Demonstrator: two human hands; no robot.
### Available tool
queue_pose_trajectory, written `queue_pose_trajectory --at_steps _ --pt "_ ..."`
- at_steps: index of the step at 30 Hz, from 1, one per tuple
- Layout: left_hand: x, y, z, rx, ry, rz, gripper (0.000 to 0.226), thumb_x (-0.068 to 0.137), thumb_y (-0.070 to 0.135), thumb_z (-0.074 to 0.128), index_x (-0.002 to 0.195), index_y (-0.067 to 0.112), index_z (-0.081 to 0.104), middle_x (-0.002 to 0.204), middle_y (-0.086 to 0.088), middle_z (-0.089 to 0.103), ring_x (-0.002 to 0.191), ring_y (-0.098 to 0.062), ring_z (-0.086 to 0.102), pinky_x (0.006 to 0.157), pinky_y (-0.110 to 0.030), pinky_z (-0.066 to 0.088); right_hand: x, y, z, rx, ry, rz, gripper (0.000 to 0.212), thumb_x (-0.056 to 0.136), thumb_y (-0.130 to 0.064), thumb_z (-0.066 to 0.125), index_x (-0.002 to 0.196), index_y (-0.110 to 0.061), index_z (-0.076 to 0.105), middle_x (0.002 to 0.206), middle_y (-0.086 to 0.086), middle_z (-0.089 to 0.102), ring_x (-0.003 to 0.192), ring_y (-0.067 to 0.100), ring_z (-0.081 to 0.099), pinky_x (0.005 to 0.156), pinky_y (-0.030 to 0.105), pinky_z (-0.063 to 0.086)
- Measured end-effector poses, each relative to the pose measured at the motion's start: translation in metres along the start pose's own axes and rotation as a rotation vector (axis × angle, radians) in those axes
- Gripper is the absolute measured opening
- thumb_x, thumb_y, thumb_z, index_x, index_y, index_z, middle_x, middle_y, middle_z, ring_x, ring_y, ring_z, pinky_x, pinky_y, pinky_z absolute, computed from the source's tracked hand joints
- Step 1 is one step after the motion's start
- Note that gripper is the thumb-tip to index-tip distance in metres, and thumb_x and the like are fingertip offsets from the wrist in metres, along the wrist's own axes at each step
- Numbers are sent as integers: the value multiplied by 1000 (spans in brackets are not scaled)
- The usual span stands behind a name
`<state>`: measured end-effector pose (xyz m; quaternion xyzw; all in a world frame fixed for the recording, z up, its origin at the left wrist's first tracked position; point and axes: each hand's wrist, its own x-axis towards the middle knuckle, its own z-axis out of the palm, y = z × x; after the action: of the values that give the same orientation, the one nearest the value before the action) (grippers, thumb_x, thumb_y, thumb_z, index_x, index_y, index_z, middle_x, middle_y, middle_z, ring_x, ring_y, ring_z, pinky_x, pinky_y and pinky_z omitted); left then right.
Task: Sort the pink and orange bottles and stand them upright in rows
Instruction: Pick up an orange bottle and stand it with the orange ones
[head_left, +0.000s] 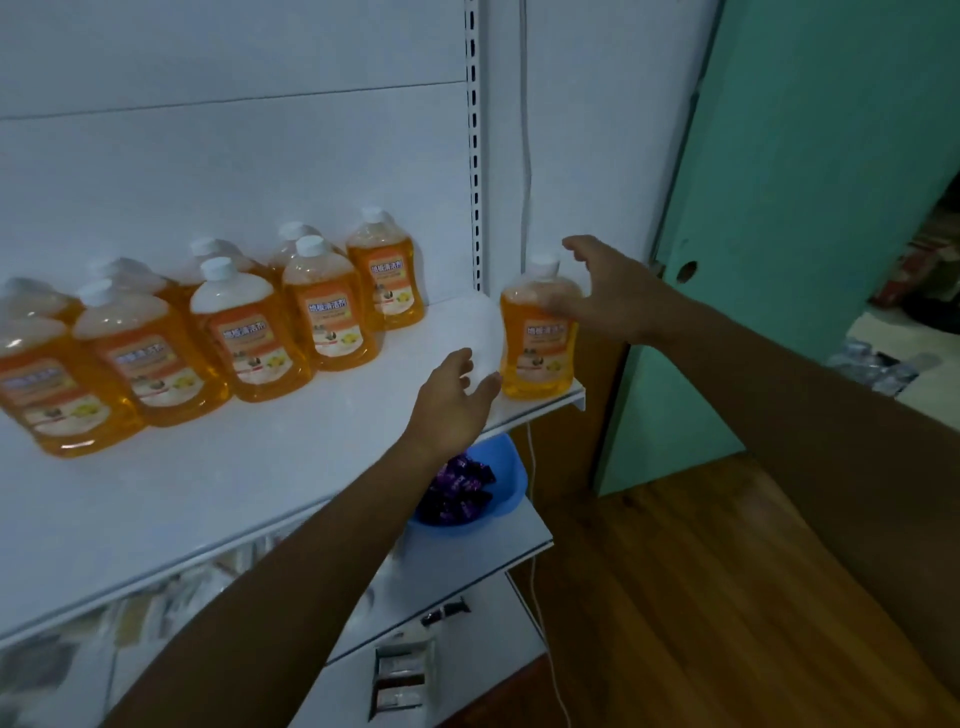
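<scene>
Place: I read this as a small shop.
Shelving: white shelf (291, 431) on a slotted upright (474, 145), retail type.
Stock: identical orange bottles (260, 332) in rows, labels facing out.
Lower shelf: blue bowl (506, 480) of purple wrapped sweets (457, 493).
Floor: wood.

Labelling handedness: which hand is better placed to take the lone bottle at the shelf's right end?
Right. The right hand is already at the lone bottle, fingers spread around its shoulder just under the cap. The left hand hovers open beside its base, over the shelf, likelier a steadying role.
</scene>
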<state>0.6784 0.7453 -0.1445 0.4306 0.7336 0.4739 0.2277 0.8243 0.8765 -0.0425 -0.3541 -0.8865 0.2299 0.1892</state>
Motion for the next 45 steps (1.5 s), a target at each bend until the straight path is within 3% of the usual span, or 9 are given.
queue_pose_trajectory --at_steps 12,17,20,26,28,32,36,41,45 --pt "-12 21 26 53 -5 -19 69 96 35 57 152 14 24 155 -5 34 135 -25 42 109 -41 39 -46 13 21 77 44 37 74 89 -26 68 149 -16 25 148 10 38 131 25 43 96 28 34" --pt "12 21 26 91 -64 -18 68 94 31 60 151 15 27 152 -6 38 137 -26 40 111 -46 36 -36 11 35 119 122 43 86 88 -22 69 153 -16 14 151 12 34 136 26 37 104 34 35" --pt "15 18 30 98 -84 69 45 94 24 60 137 18 48 132 1 57 122 -19 53 104 -37 44 -29 14 46 92 163 -6 86 89 -22 68 154 -20 11 145 15 39 128 26 44 97 32 38" --pt "6 0 37 -10 -77 139 51 92 15 60 137 32 43 112 18 55 95 -1 52 75 -14 41 -19 13 64 138 295 2 75 83 -19 72 146 -21 30 134 14 45 117 24 49 87 24 36" --pt "8 -1 33 -29 -74 152 48 91 16 60 134 34 46 112 17 60 96 -2 55 78 -15 43 -14 9 64 131 325 5 72 80 -18 75 141 -21 36 130 14 47 114 25 50 85 23 36" --pt "15 -9 14 -36 -31 154 40 92 16 58 130 27 51 122 7 63 110 -14 58 98 -34 47 -1 -9 74 81 332 -44 71 77 -24 79 137 -22 41 128 10 50 115 23 50 85 23 35" --pt "27 -20 -18 -134 49 108 52 89 9 61 134 22 39 121 12 52 115 -14 53 99 -38 46 25 -38 91 85 328 -69 71 77 -29 79 137 -25 42 129 9 50 116 24 51 89 29 40" --pt "42 -28 -46 -163 116 174 56 86 4 64 136 21 45 120 14 57 108 -2 55 87 -12 41 53 -60 106 132 348 -95 66 77 -27 78 134 -23 45 124 8 53 113 23 53 86 25 38" --pt "55 -26 -57 -117 159 234 53 90 12 64 131 38 41 125 16 54 108 2 50 83 -1 36 81 -68 113 163 328 -141 63 78 -27 78 133 -20 47 123 8 56 113 24 53 90 30 41"
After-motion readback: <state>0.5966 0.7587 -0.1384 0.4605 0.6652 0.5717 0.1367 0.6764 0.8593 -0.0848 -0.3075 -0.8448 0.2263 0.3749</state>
